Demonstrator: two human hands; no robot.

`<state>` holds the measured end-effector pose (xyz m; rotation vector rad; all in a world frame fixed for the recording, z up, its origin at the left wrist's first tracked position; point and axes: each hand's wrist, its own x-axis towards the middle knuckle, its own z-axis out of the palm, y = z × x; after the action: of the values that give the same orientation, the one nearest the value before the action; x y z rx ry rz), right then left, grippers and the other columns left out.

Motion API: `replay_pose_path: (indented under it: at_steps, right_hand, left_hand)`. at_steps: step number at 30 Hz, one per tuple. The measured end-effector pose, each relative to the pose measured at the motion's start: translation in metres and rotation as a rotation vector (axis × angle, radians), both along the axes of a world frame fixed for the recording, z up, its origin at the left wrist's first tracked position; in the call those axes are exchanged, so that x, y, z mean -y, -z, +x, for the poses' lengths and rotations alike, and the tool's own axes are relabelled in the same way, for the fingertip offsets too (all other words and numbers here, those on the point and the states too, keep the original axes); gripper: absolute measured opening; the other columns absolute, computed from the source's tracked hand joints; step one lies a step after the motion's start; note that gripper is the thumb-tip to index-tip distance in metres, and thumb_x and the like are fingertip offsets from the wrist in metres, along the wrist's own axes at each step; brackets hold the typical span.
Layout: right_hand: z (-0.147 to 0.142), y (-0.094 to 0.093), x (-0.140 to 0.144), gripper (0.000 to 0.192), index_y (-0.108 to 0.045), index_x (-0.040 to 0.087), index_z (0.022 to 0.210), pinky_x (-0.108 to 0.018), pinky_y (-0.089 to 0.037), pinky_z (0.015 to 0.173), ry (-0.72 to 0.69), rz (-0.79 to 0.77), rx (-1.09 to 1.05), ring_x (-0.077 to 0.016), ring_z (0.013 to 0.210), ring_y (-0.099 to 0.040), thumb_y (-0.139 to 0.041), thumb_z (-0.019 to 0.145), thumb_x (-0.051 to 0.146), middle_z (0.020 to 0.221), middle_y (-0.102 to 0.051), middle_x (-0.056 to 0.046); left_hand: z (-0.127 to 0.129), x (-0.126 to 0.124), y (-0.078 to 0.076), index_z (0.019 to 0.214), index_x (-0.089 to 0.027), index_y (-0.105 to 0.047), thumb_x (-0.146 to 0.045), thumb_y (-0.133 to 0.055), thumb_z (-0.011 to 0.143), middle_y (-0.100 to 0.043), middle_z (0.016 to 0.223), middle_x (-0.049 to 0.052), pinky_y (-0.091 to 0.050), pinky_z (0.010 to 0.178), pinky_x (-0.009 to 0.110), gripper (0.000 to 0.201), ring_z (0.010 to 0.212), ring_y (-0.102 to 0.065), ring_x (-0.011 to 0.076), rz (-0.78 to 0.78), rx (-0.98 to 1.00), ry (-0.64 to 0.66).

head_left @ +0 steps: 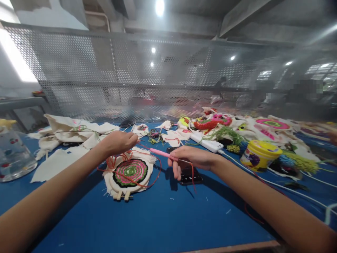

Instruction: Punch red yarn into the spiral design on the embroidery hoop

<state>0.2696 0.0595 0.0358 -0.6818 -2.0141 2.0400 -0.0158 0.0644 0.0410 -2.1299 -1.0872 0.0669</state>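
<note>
My right hand (192, 158) grips a pink punch needle (160, 153), its thin metal tip pointing right. Orange-red yarn (193, 177) dangles from that tip. At the tool's other end, a strand runs to my left hand (121, 142), whose fingers are pinched on the yarn. Below the left hand lies a round embroidery hoop (118, 188) with cream cloth and a looped pattern of green, pink and black rings. Loose loops of the same yarn spread over and around it. Under my right hand a dark phone (191, 179) rests on the blue table, partly covered.
A yellow tub (260, 154) stands at right near a white power bank (206, 142) with a cable. A clear plastic bottle (15, 158) is at far left. Cream cloth (79, 128) and colourful yarn pieces (213, 123) line the back, before a perforated metal screen (158, 77).
</note>
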Motion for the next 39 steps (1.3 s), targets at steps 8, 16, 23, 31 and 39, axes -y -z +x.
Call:
replay_pose_path:
  at_steps: [8, 16, 23, 31, 39]
  right_hand:
    - [-0.005, 0.01, 0.015, 0.026, -0.056, 0.014, 0.067, -0.02, -0.042, 0.048, 0.087, -0.029, -0.024, -0.0087, 0.038, -0.052, -0.046, 0.083, 0.033, 0.044, -0.06, 0.0]
    - [-0.019, 0.024, 0.038, 0.033, -0.064, 0.01, 0.07, -0.017, -0.031, 0.04, 0.171, -0.105, -0.084, -0.0047, 0.035, -0.044, -0.049, 0.083, 0.036, 0.043, -0.056, 0.002]
    - [-0.024, 0.027, 0.052, 0.035, -0.065, 0.01, 0.065, -0.017, -0.026, 0.038, 0.191, -0.126, -0.063, -0.0038, 0.035, -0.041, -0.05, 0.083, 0.035, 0.04, -0.052, 0.002]
    - [-0.028, 0.032, 0.054, 0.031, -0.063, 0.011, 0.063, -0.019, -0.023, 0.037, 0.187, -0.115, -0.065, -0.0046, 0.034, -0.038, -0.056, 0.078, 0.038, 0.04, -0.05, 0.004]
    - [-0.033, 0.029, 0.066, 0.02, -0.052, 0.015, 0.055, -0.02, -0.021, 0.04, 0.246, -0.134, -0.04, -0.0035, 0.037, -0.03, -0.057, 0.07, 0.027, 0.041, -0.039, 0.009]
  left_hand:
    - [-0.016, -0.001, 0.006, 0.077, -0.015, -0.056, -0.028, -0.029, 0.09, -0.062, 0.068, 0.011, -0.034, 0.045, 0.026, 0.032, 0.057, -0.061, 0.0222, -0.043, 0.069, -0.177]
    - [-0.022, 0.004, 0.01, 0.078, -0.013, -0.058, -0.028, -0.028, 0.092, -0.062, 0.072, 0.013, -0.038, 0.05, 0.029, 0.037, 0.064, -0.061, 0.0245, -0.069, 0.068, -0.229]
    - [-0.017, 0.009, 0.011, 0.081, -0.012, -0.061, -0.031, -0.035, 0.092, -0.059, 0.08, 0.013, -0.043, 0.062, 0.031, 0.034, 0.073, -0.059, 0.0244, -0.067, 0.241, -0.264]
    - [0.075, 0.086, 0.02, 0.107, -0.02, -0.056, -0.038, -0.037, 0.093, -0.053, 0.105, 0.01, -0.045, 0.082, 0.035, 0.03, 0.097, -0.052, 0.0215, -0.137, 0.818, 0.444]
    - [0.099, 0.112, 0.052, 0.103, -0.028, -0.062, -0.025, -0.061, 0.082, -0.057, 0.097, 0.004, -0.047, 0.07, 0.034, 0.021, 0.085, -0.056, 0.0204, -0.172, 0.895, 0.546]
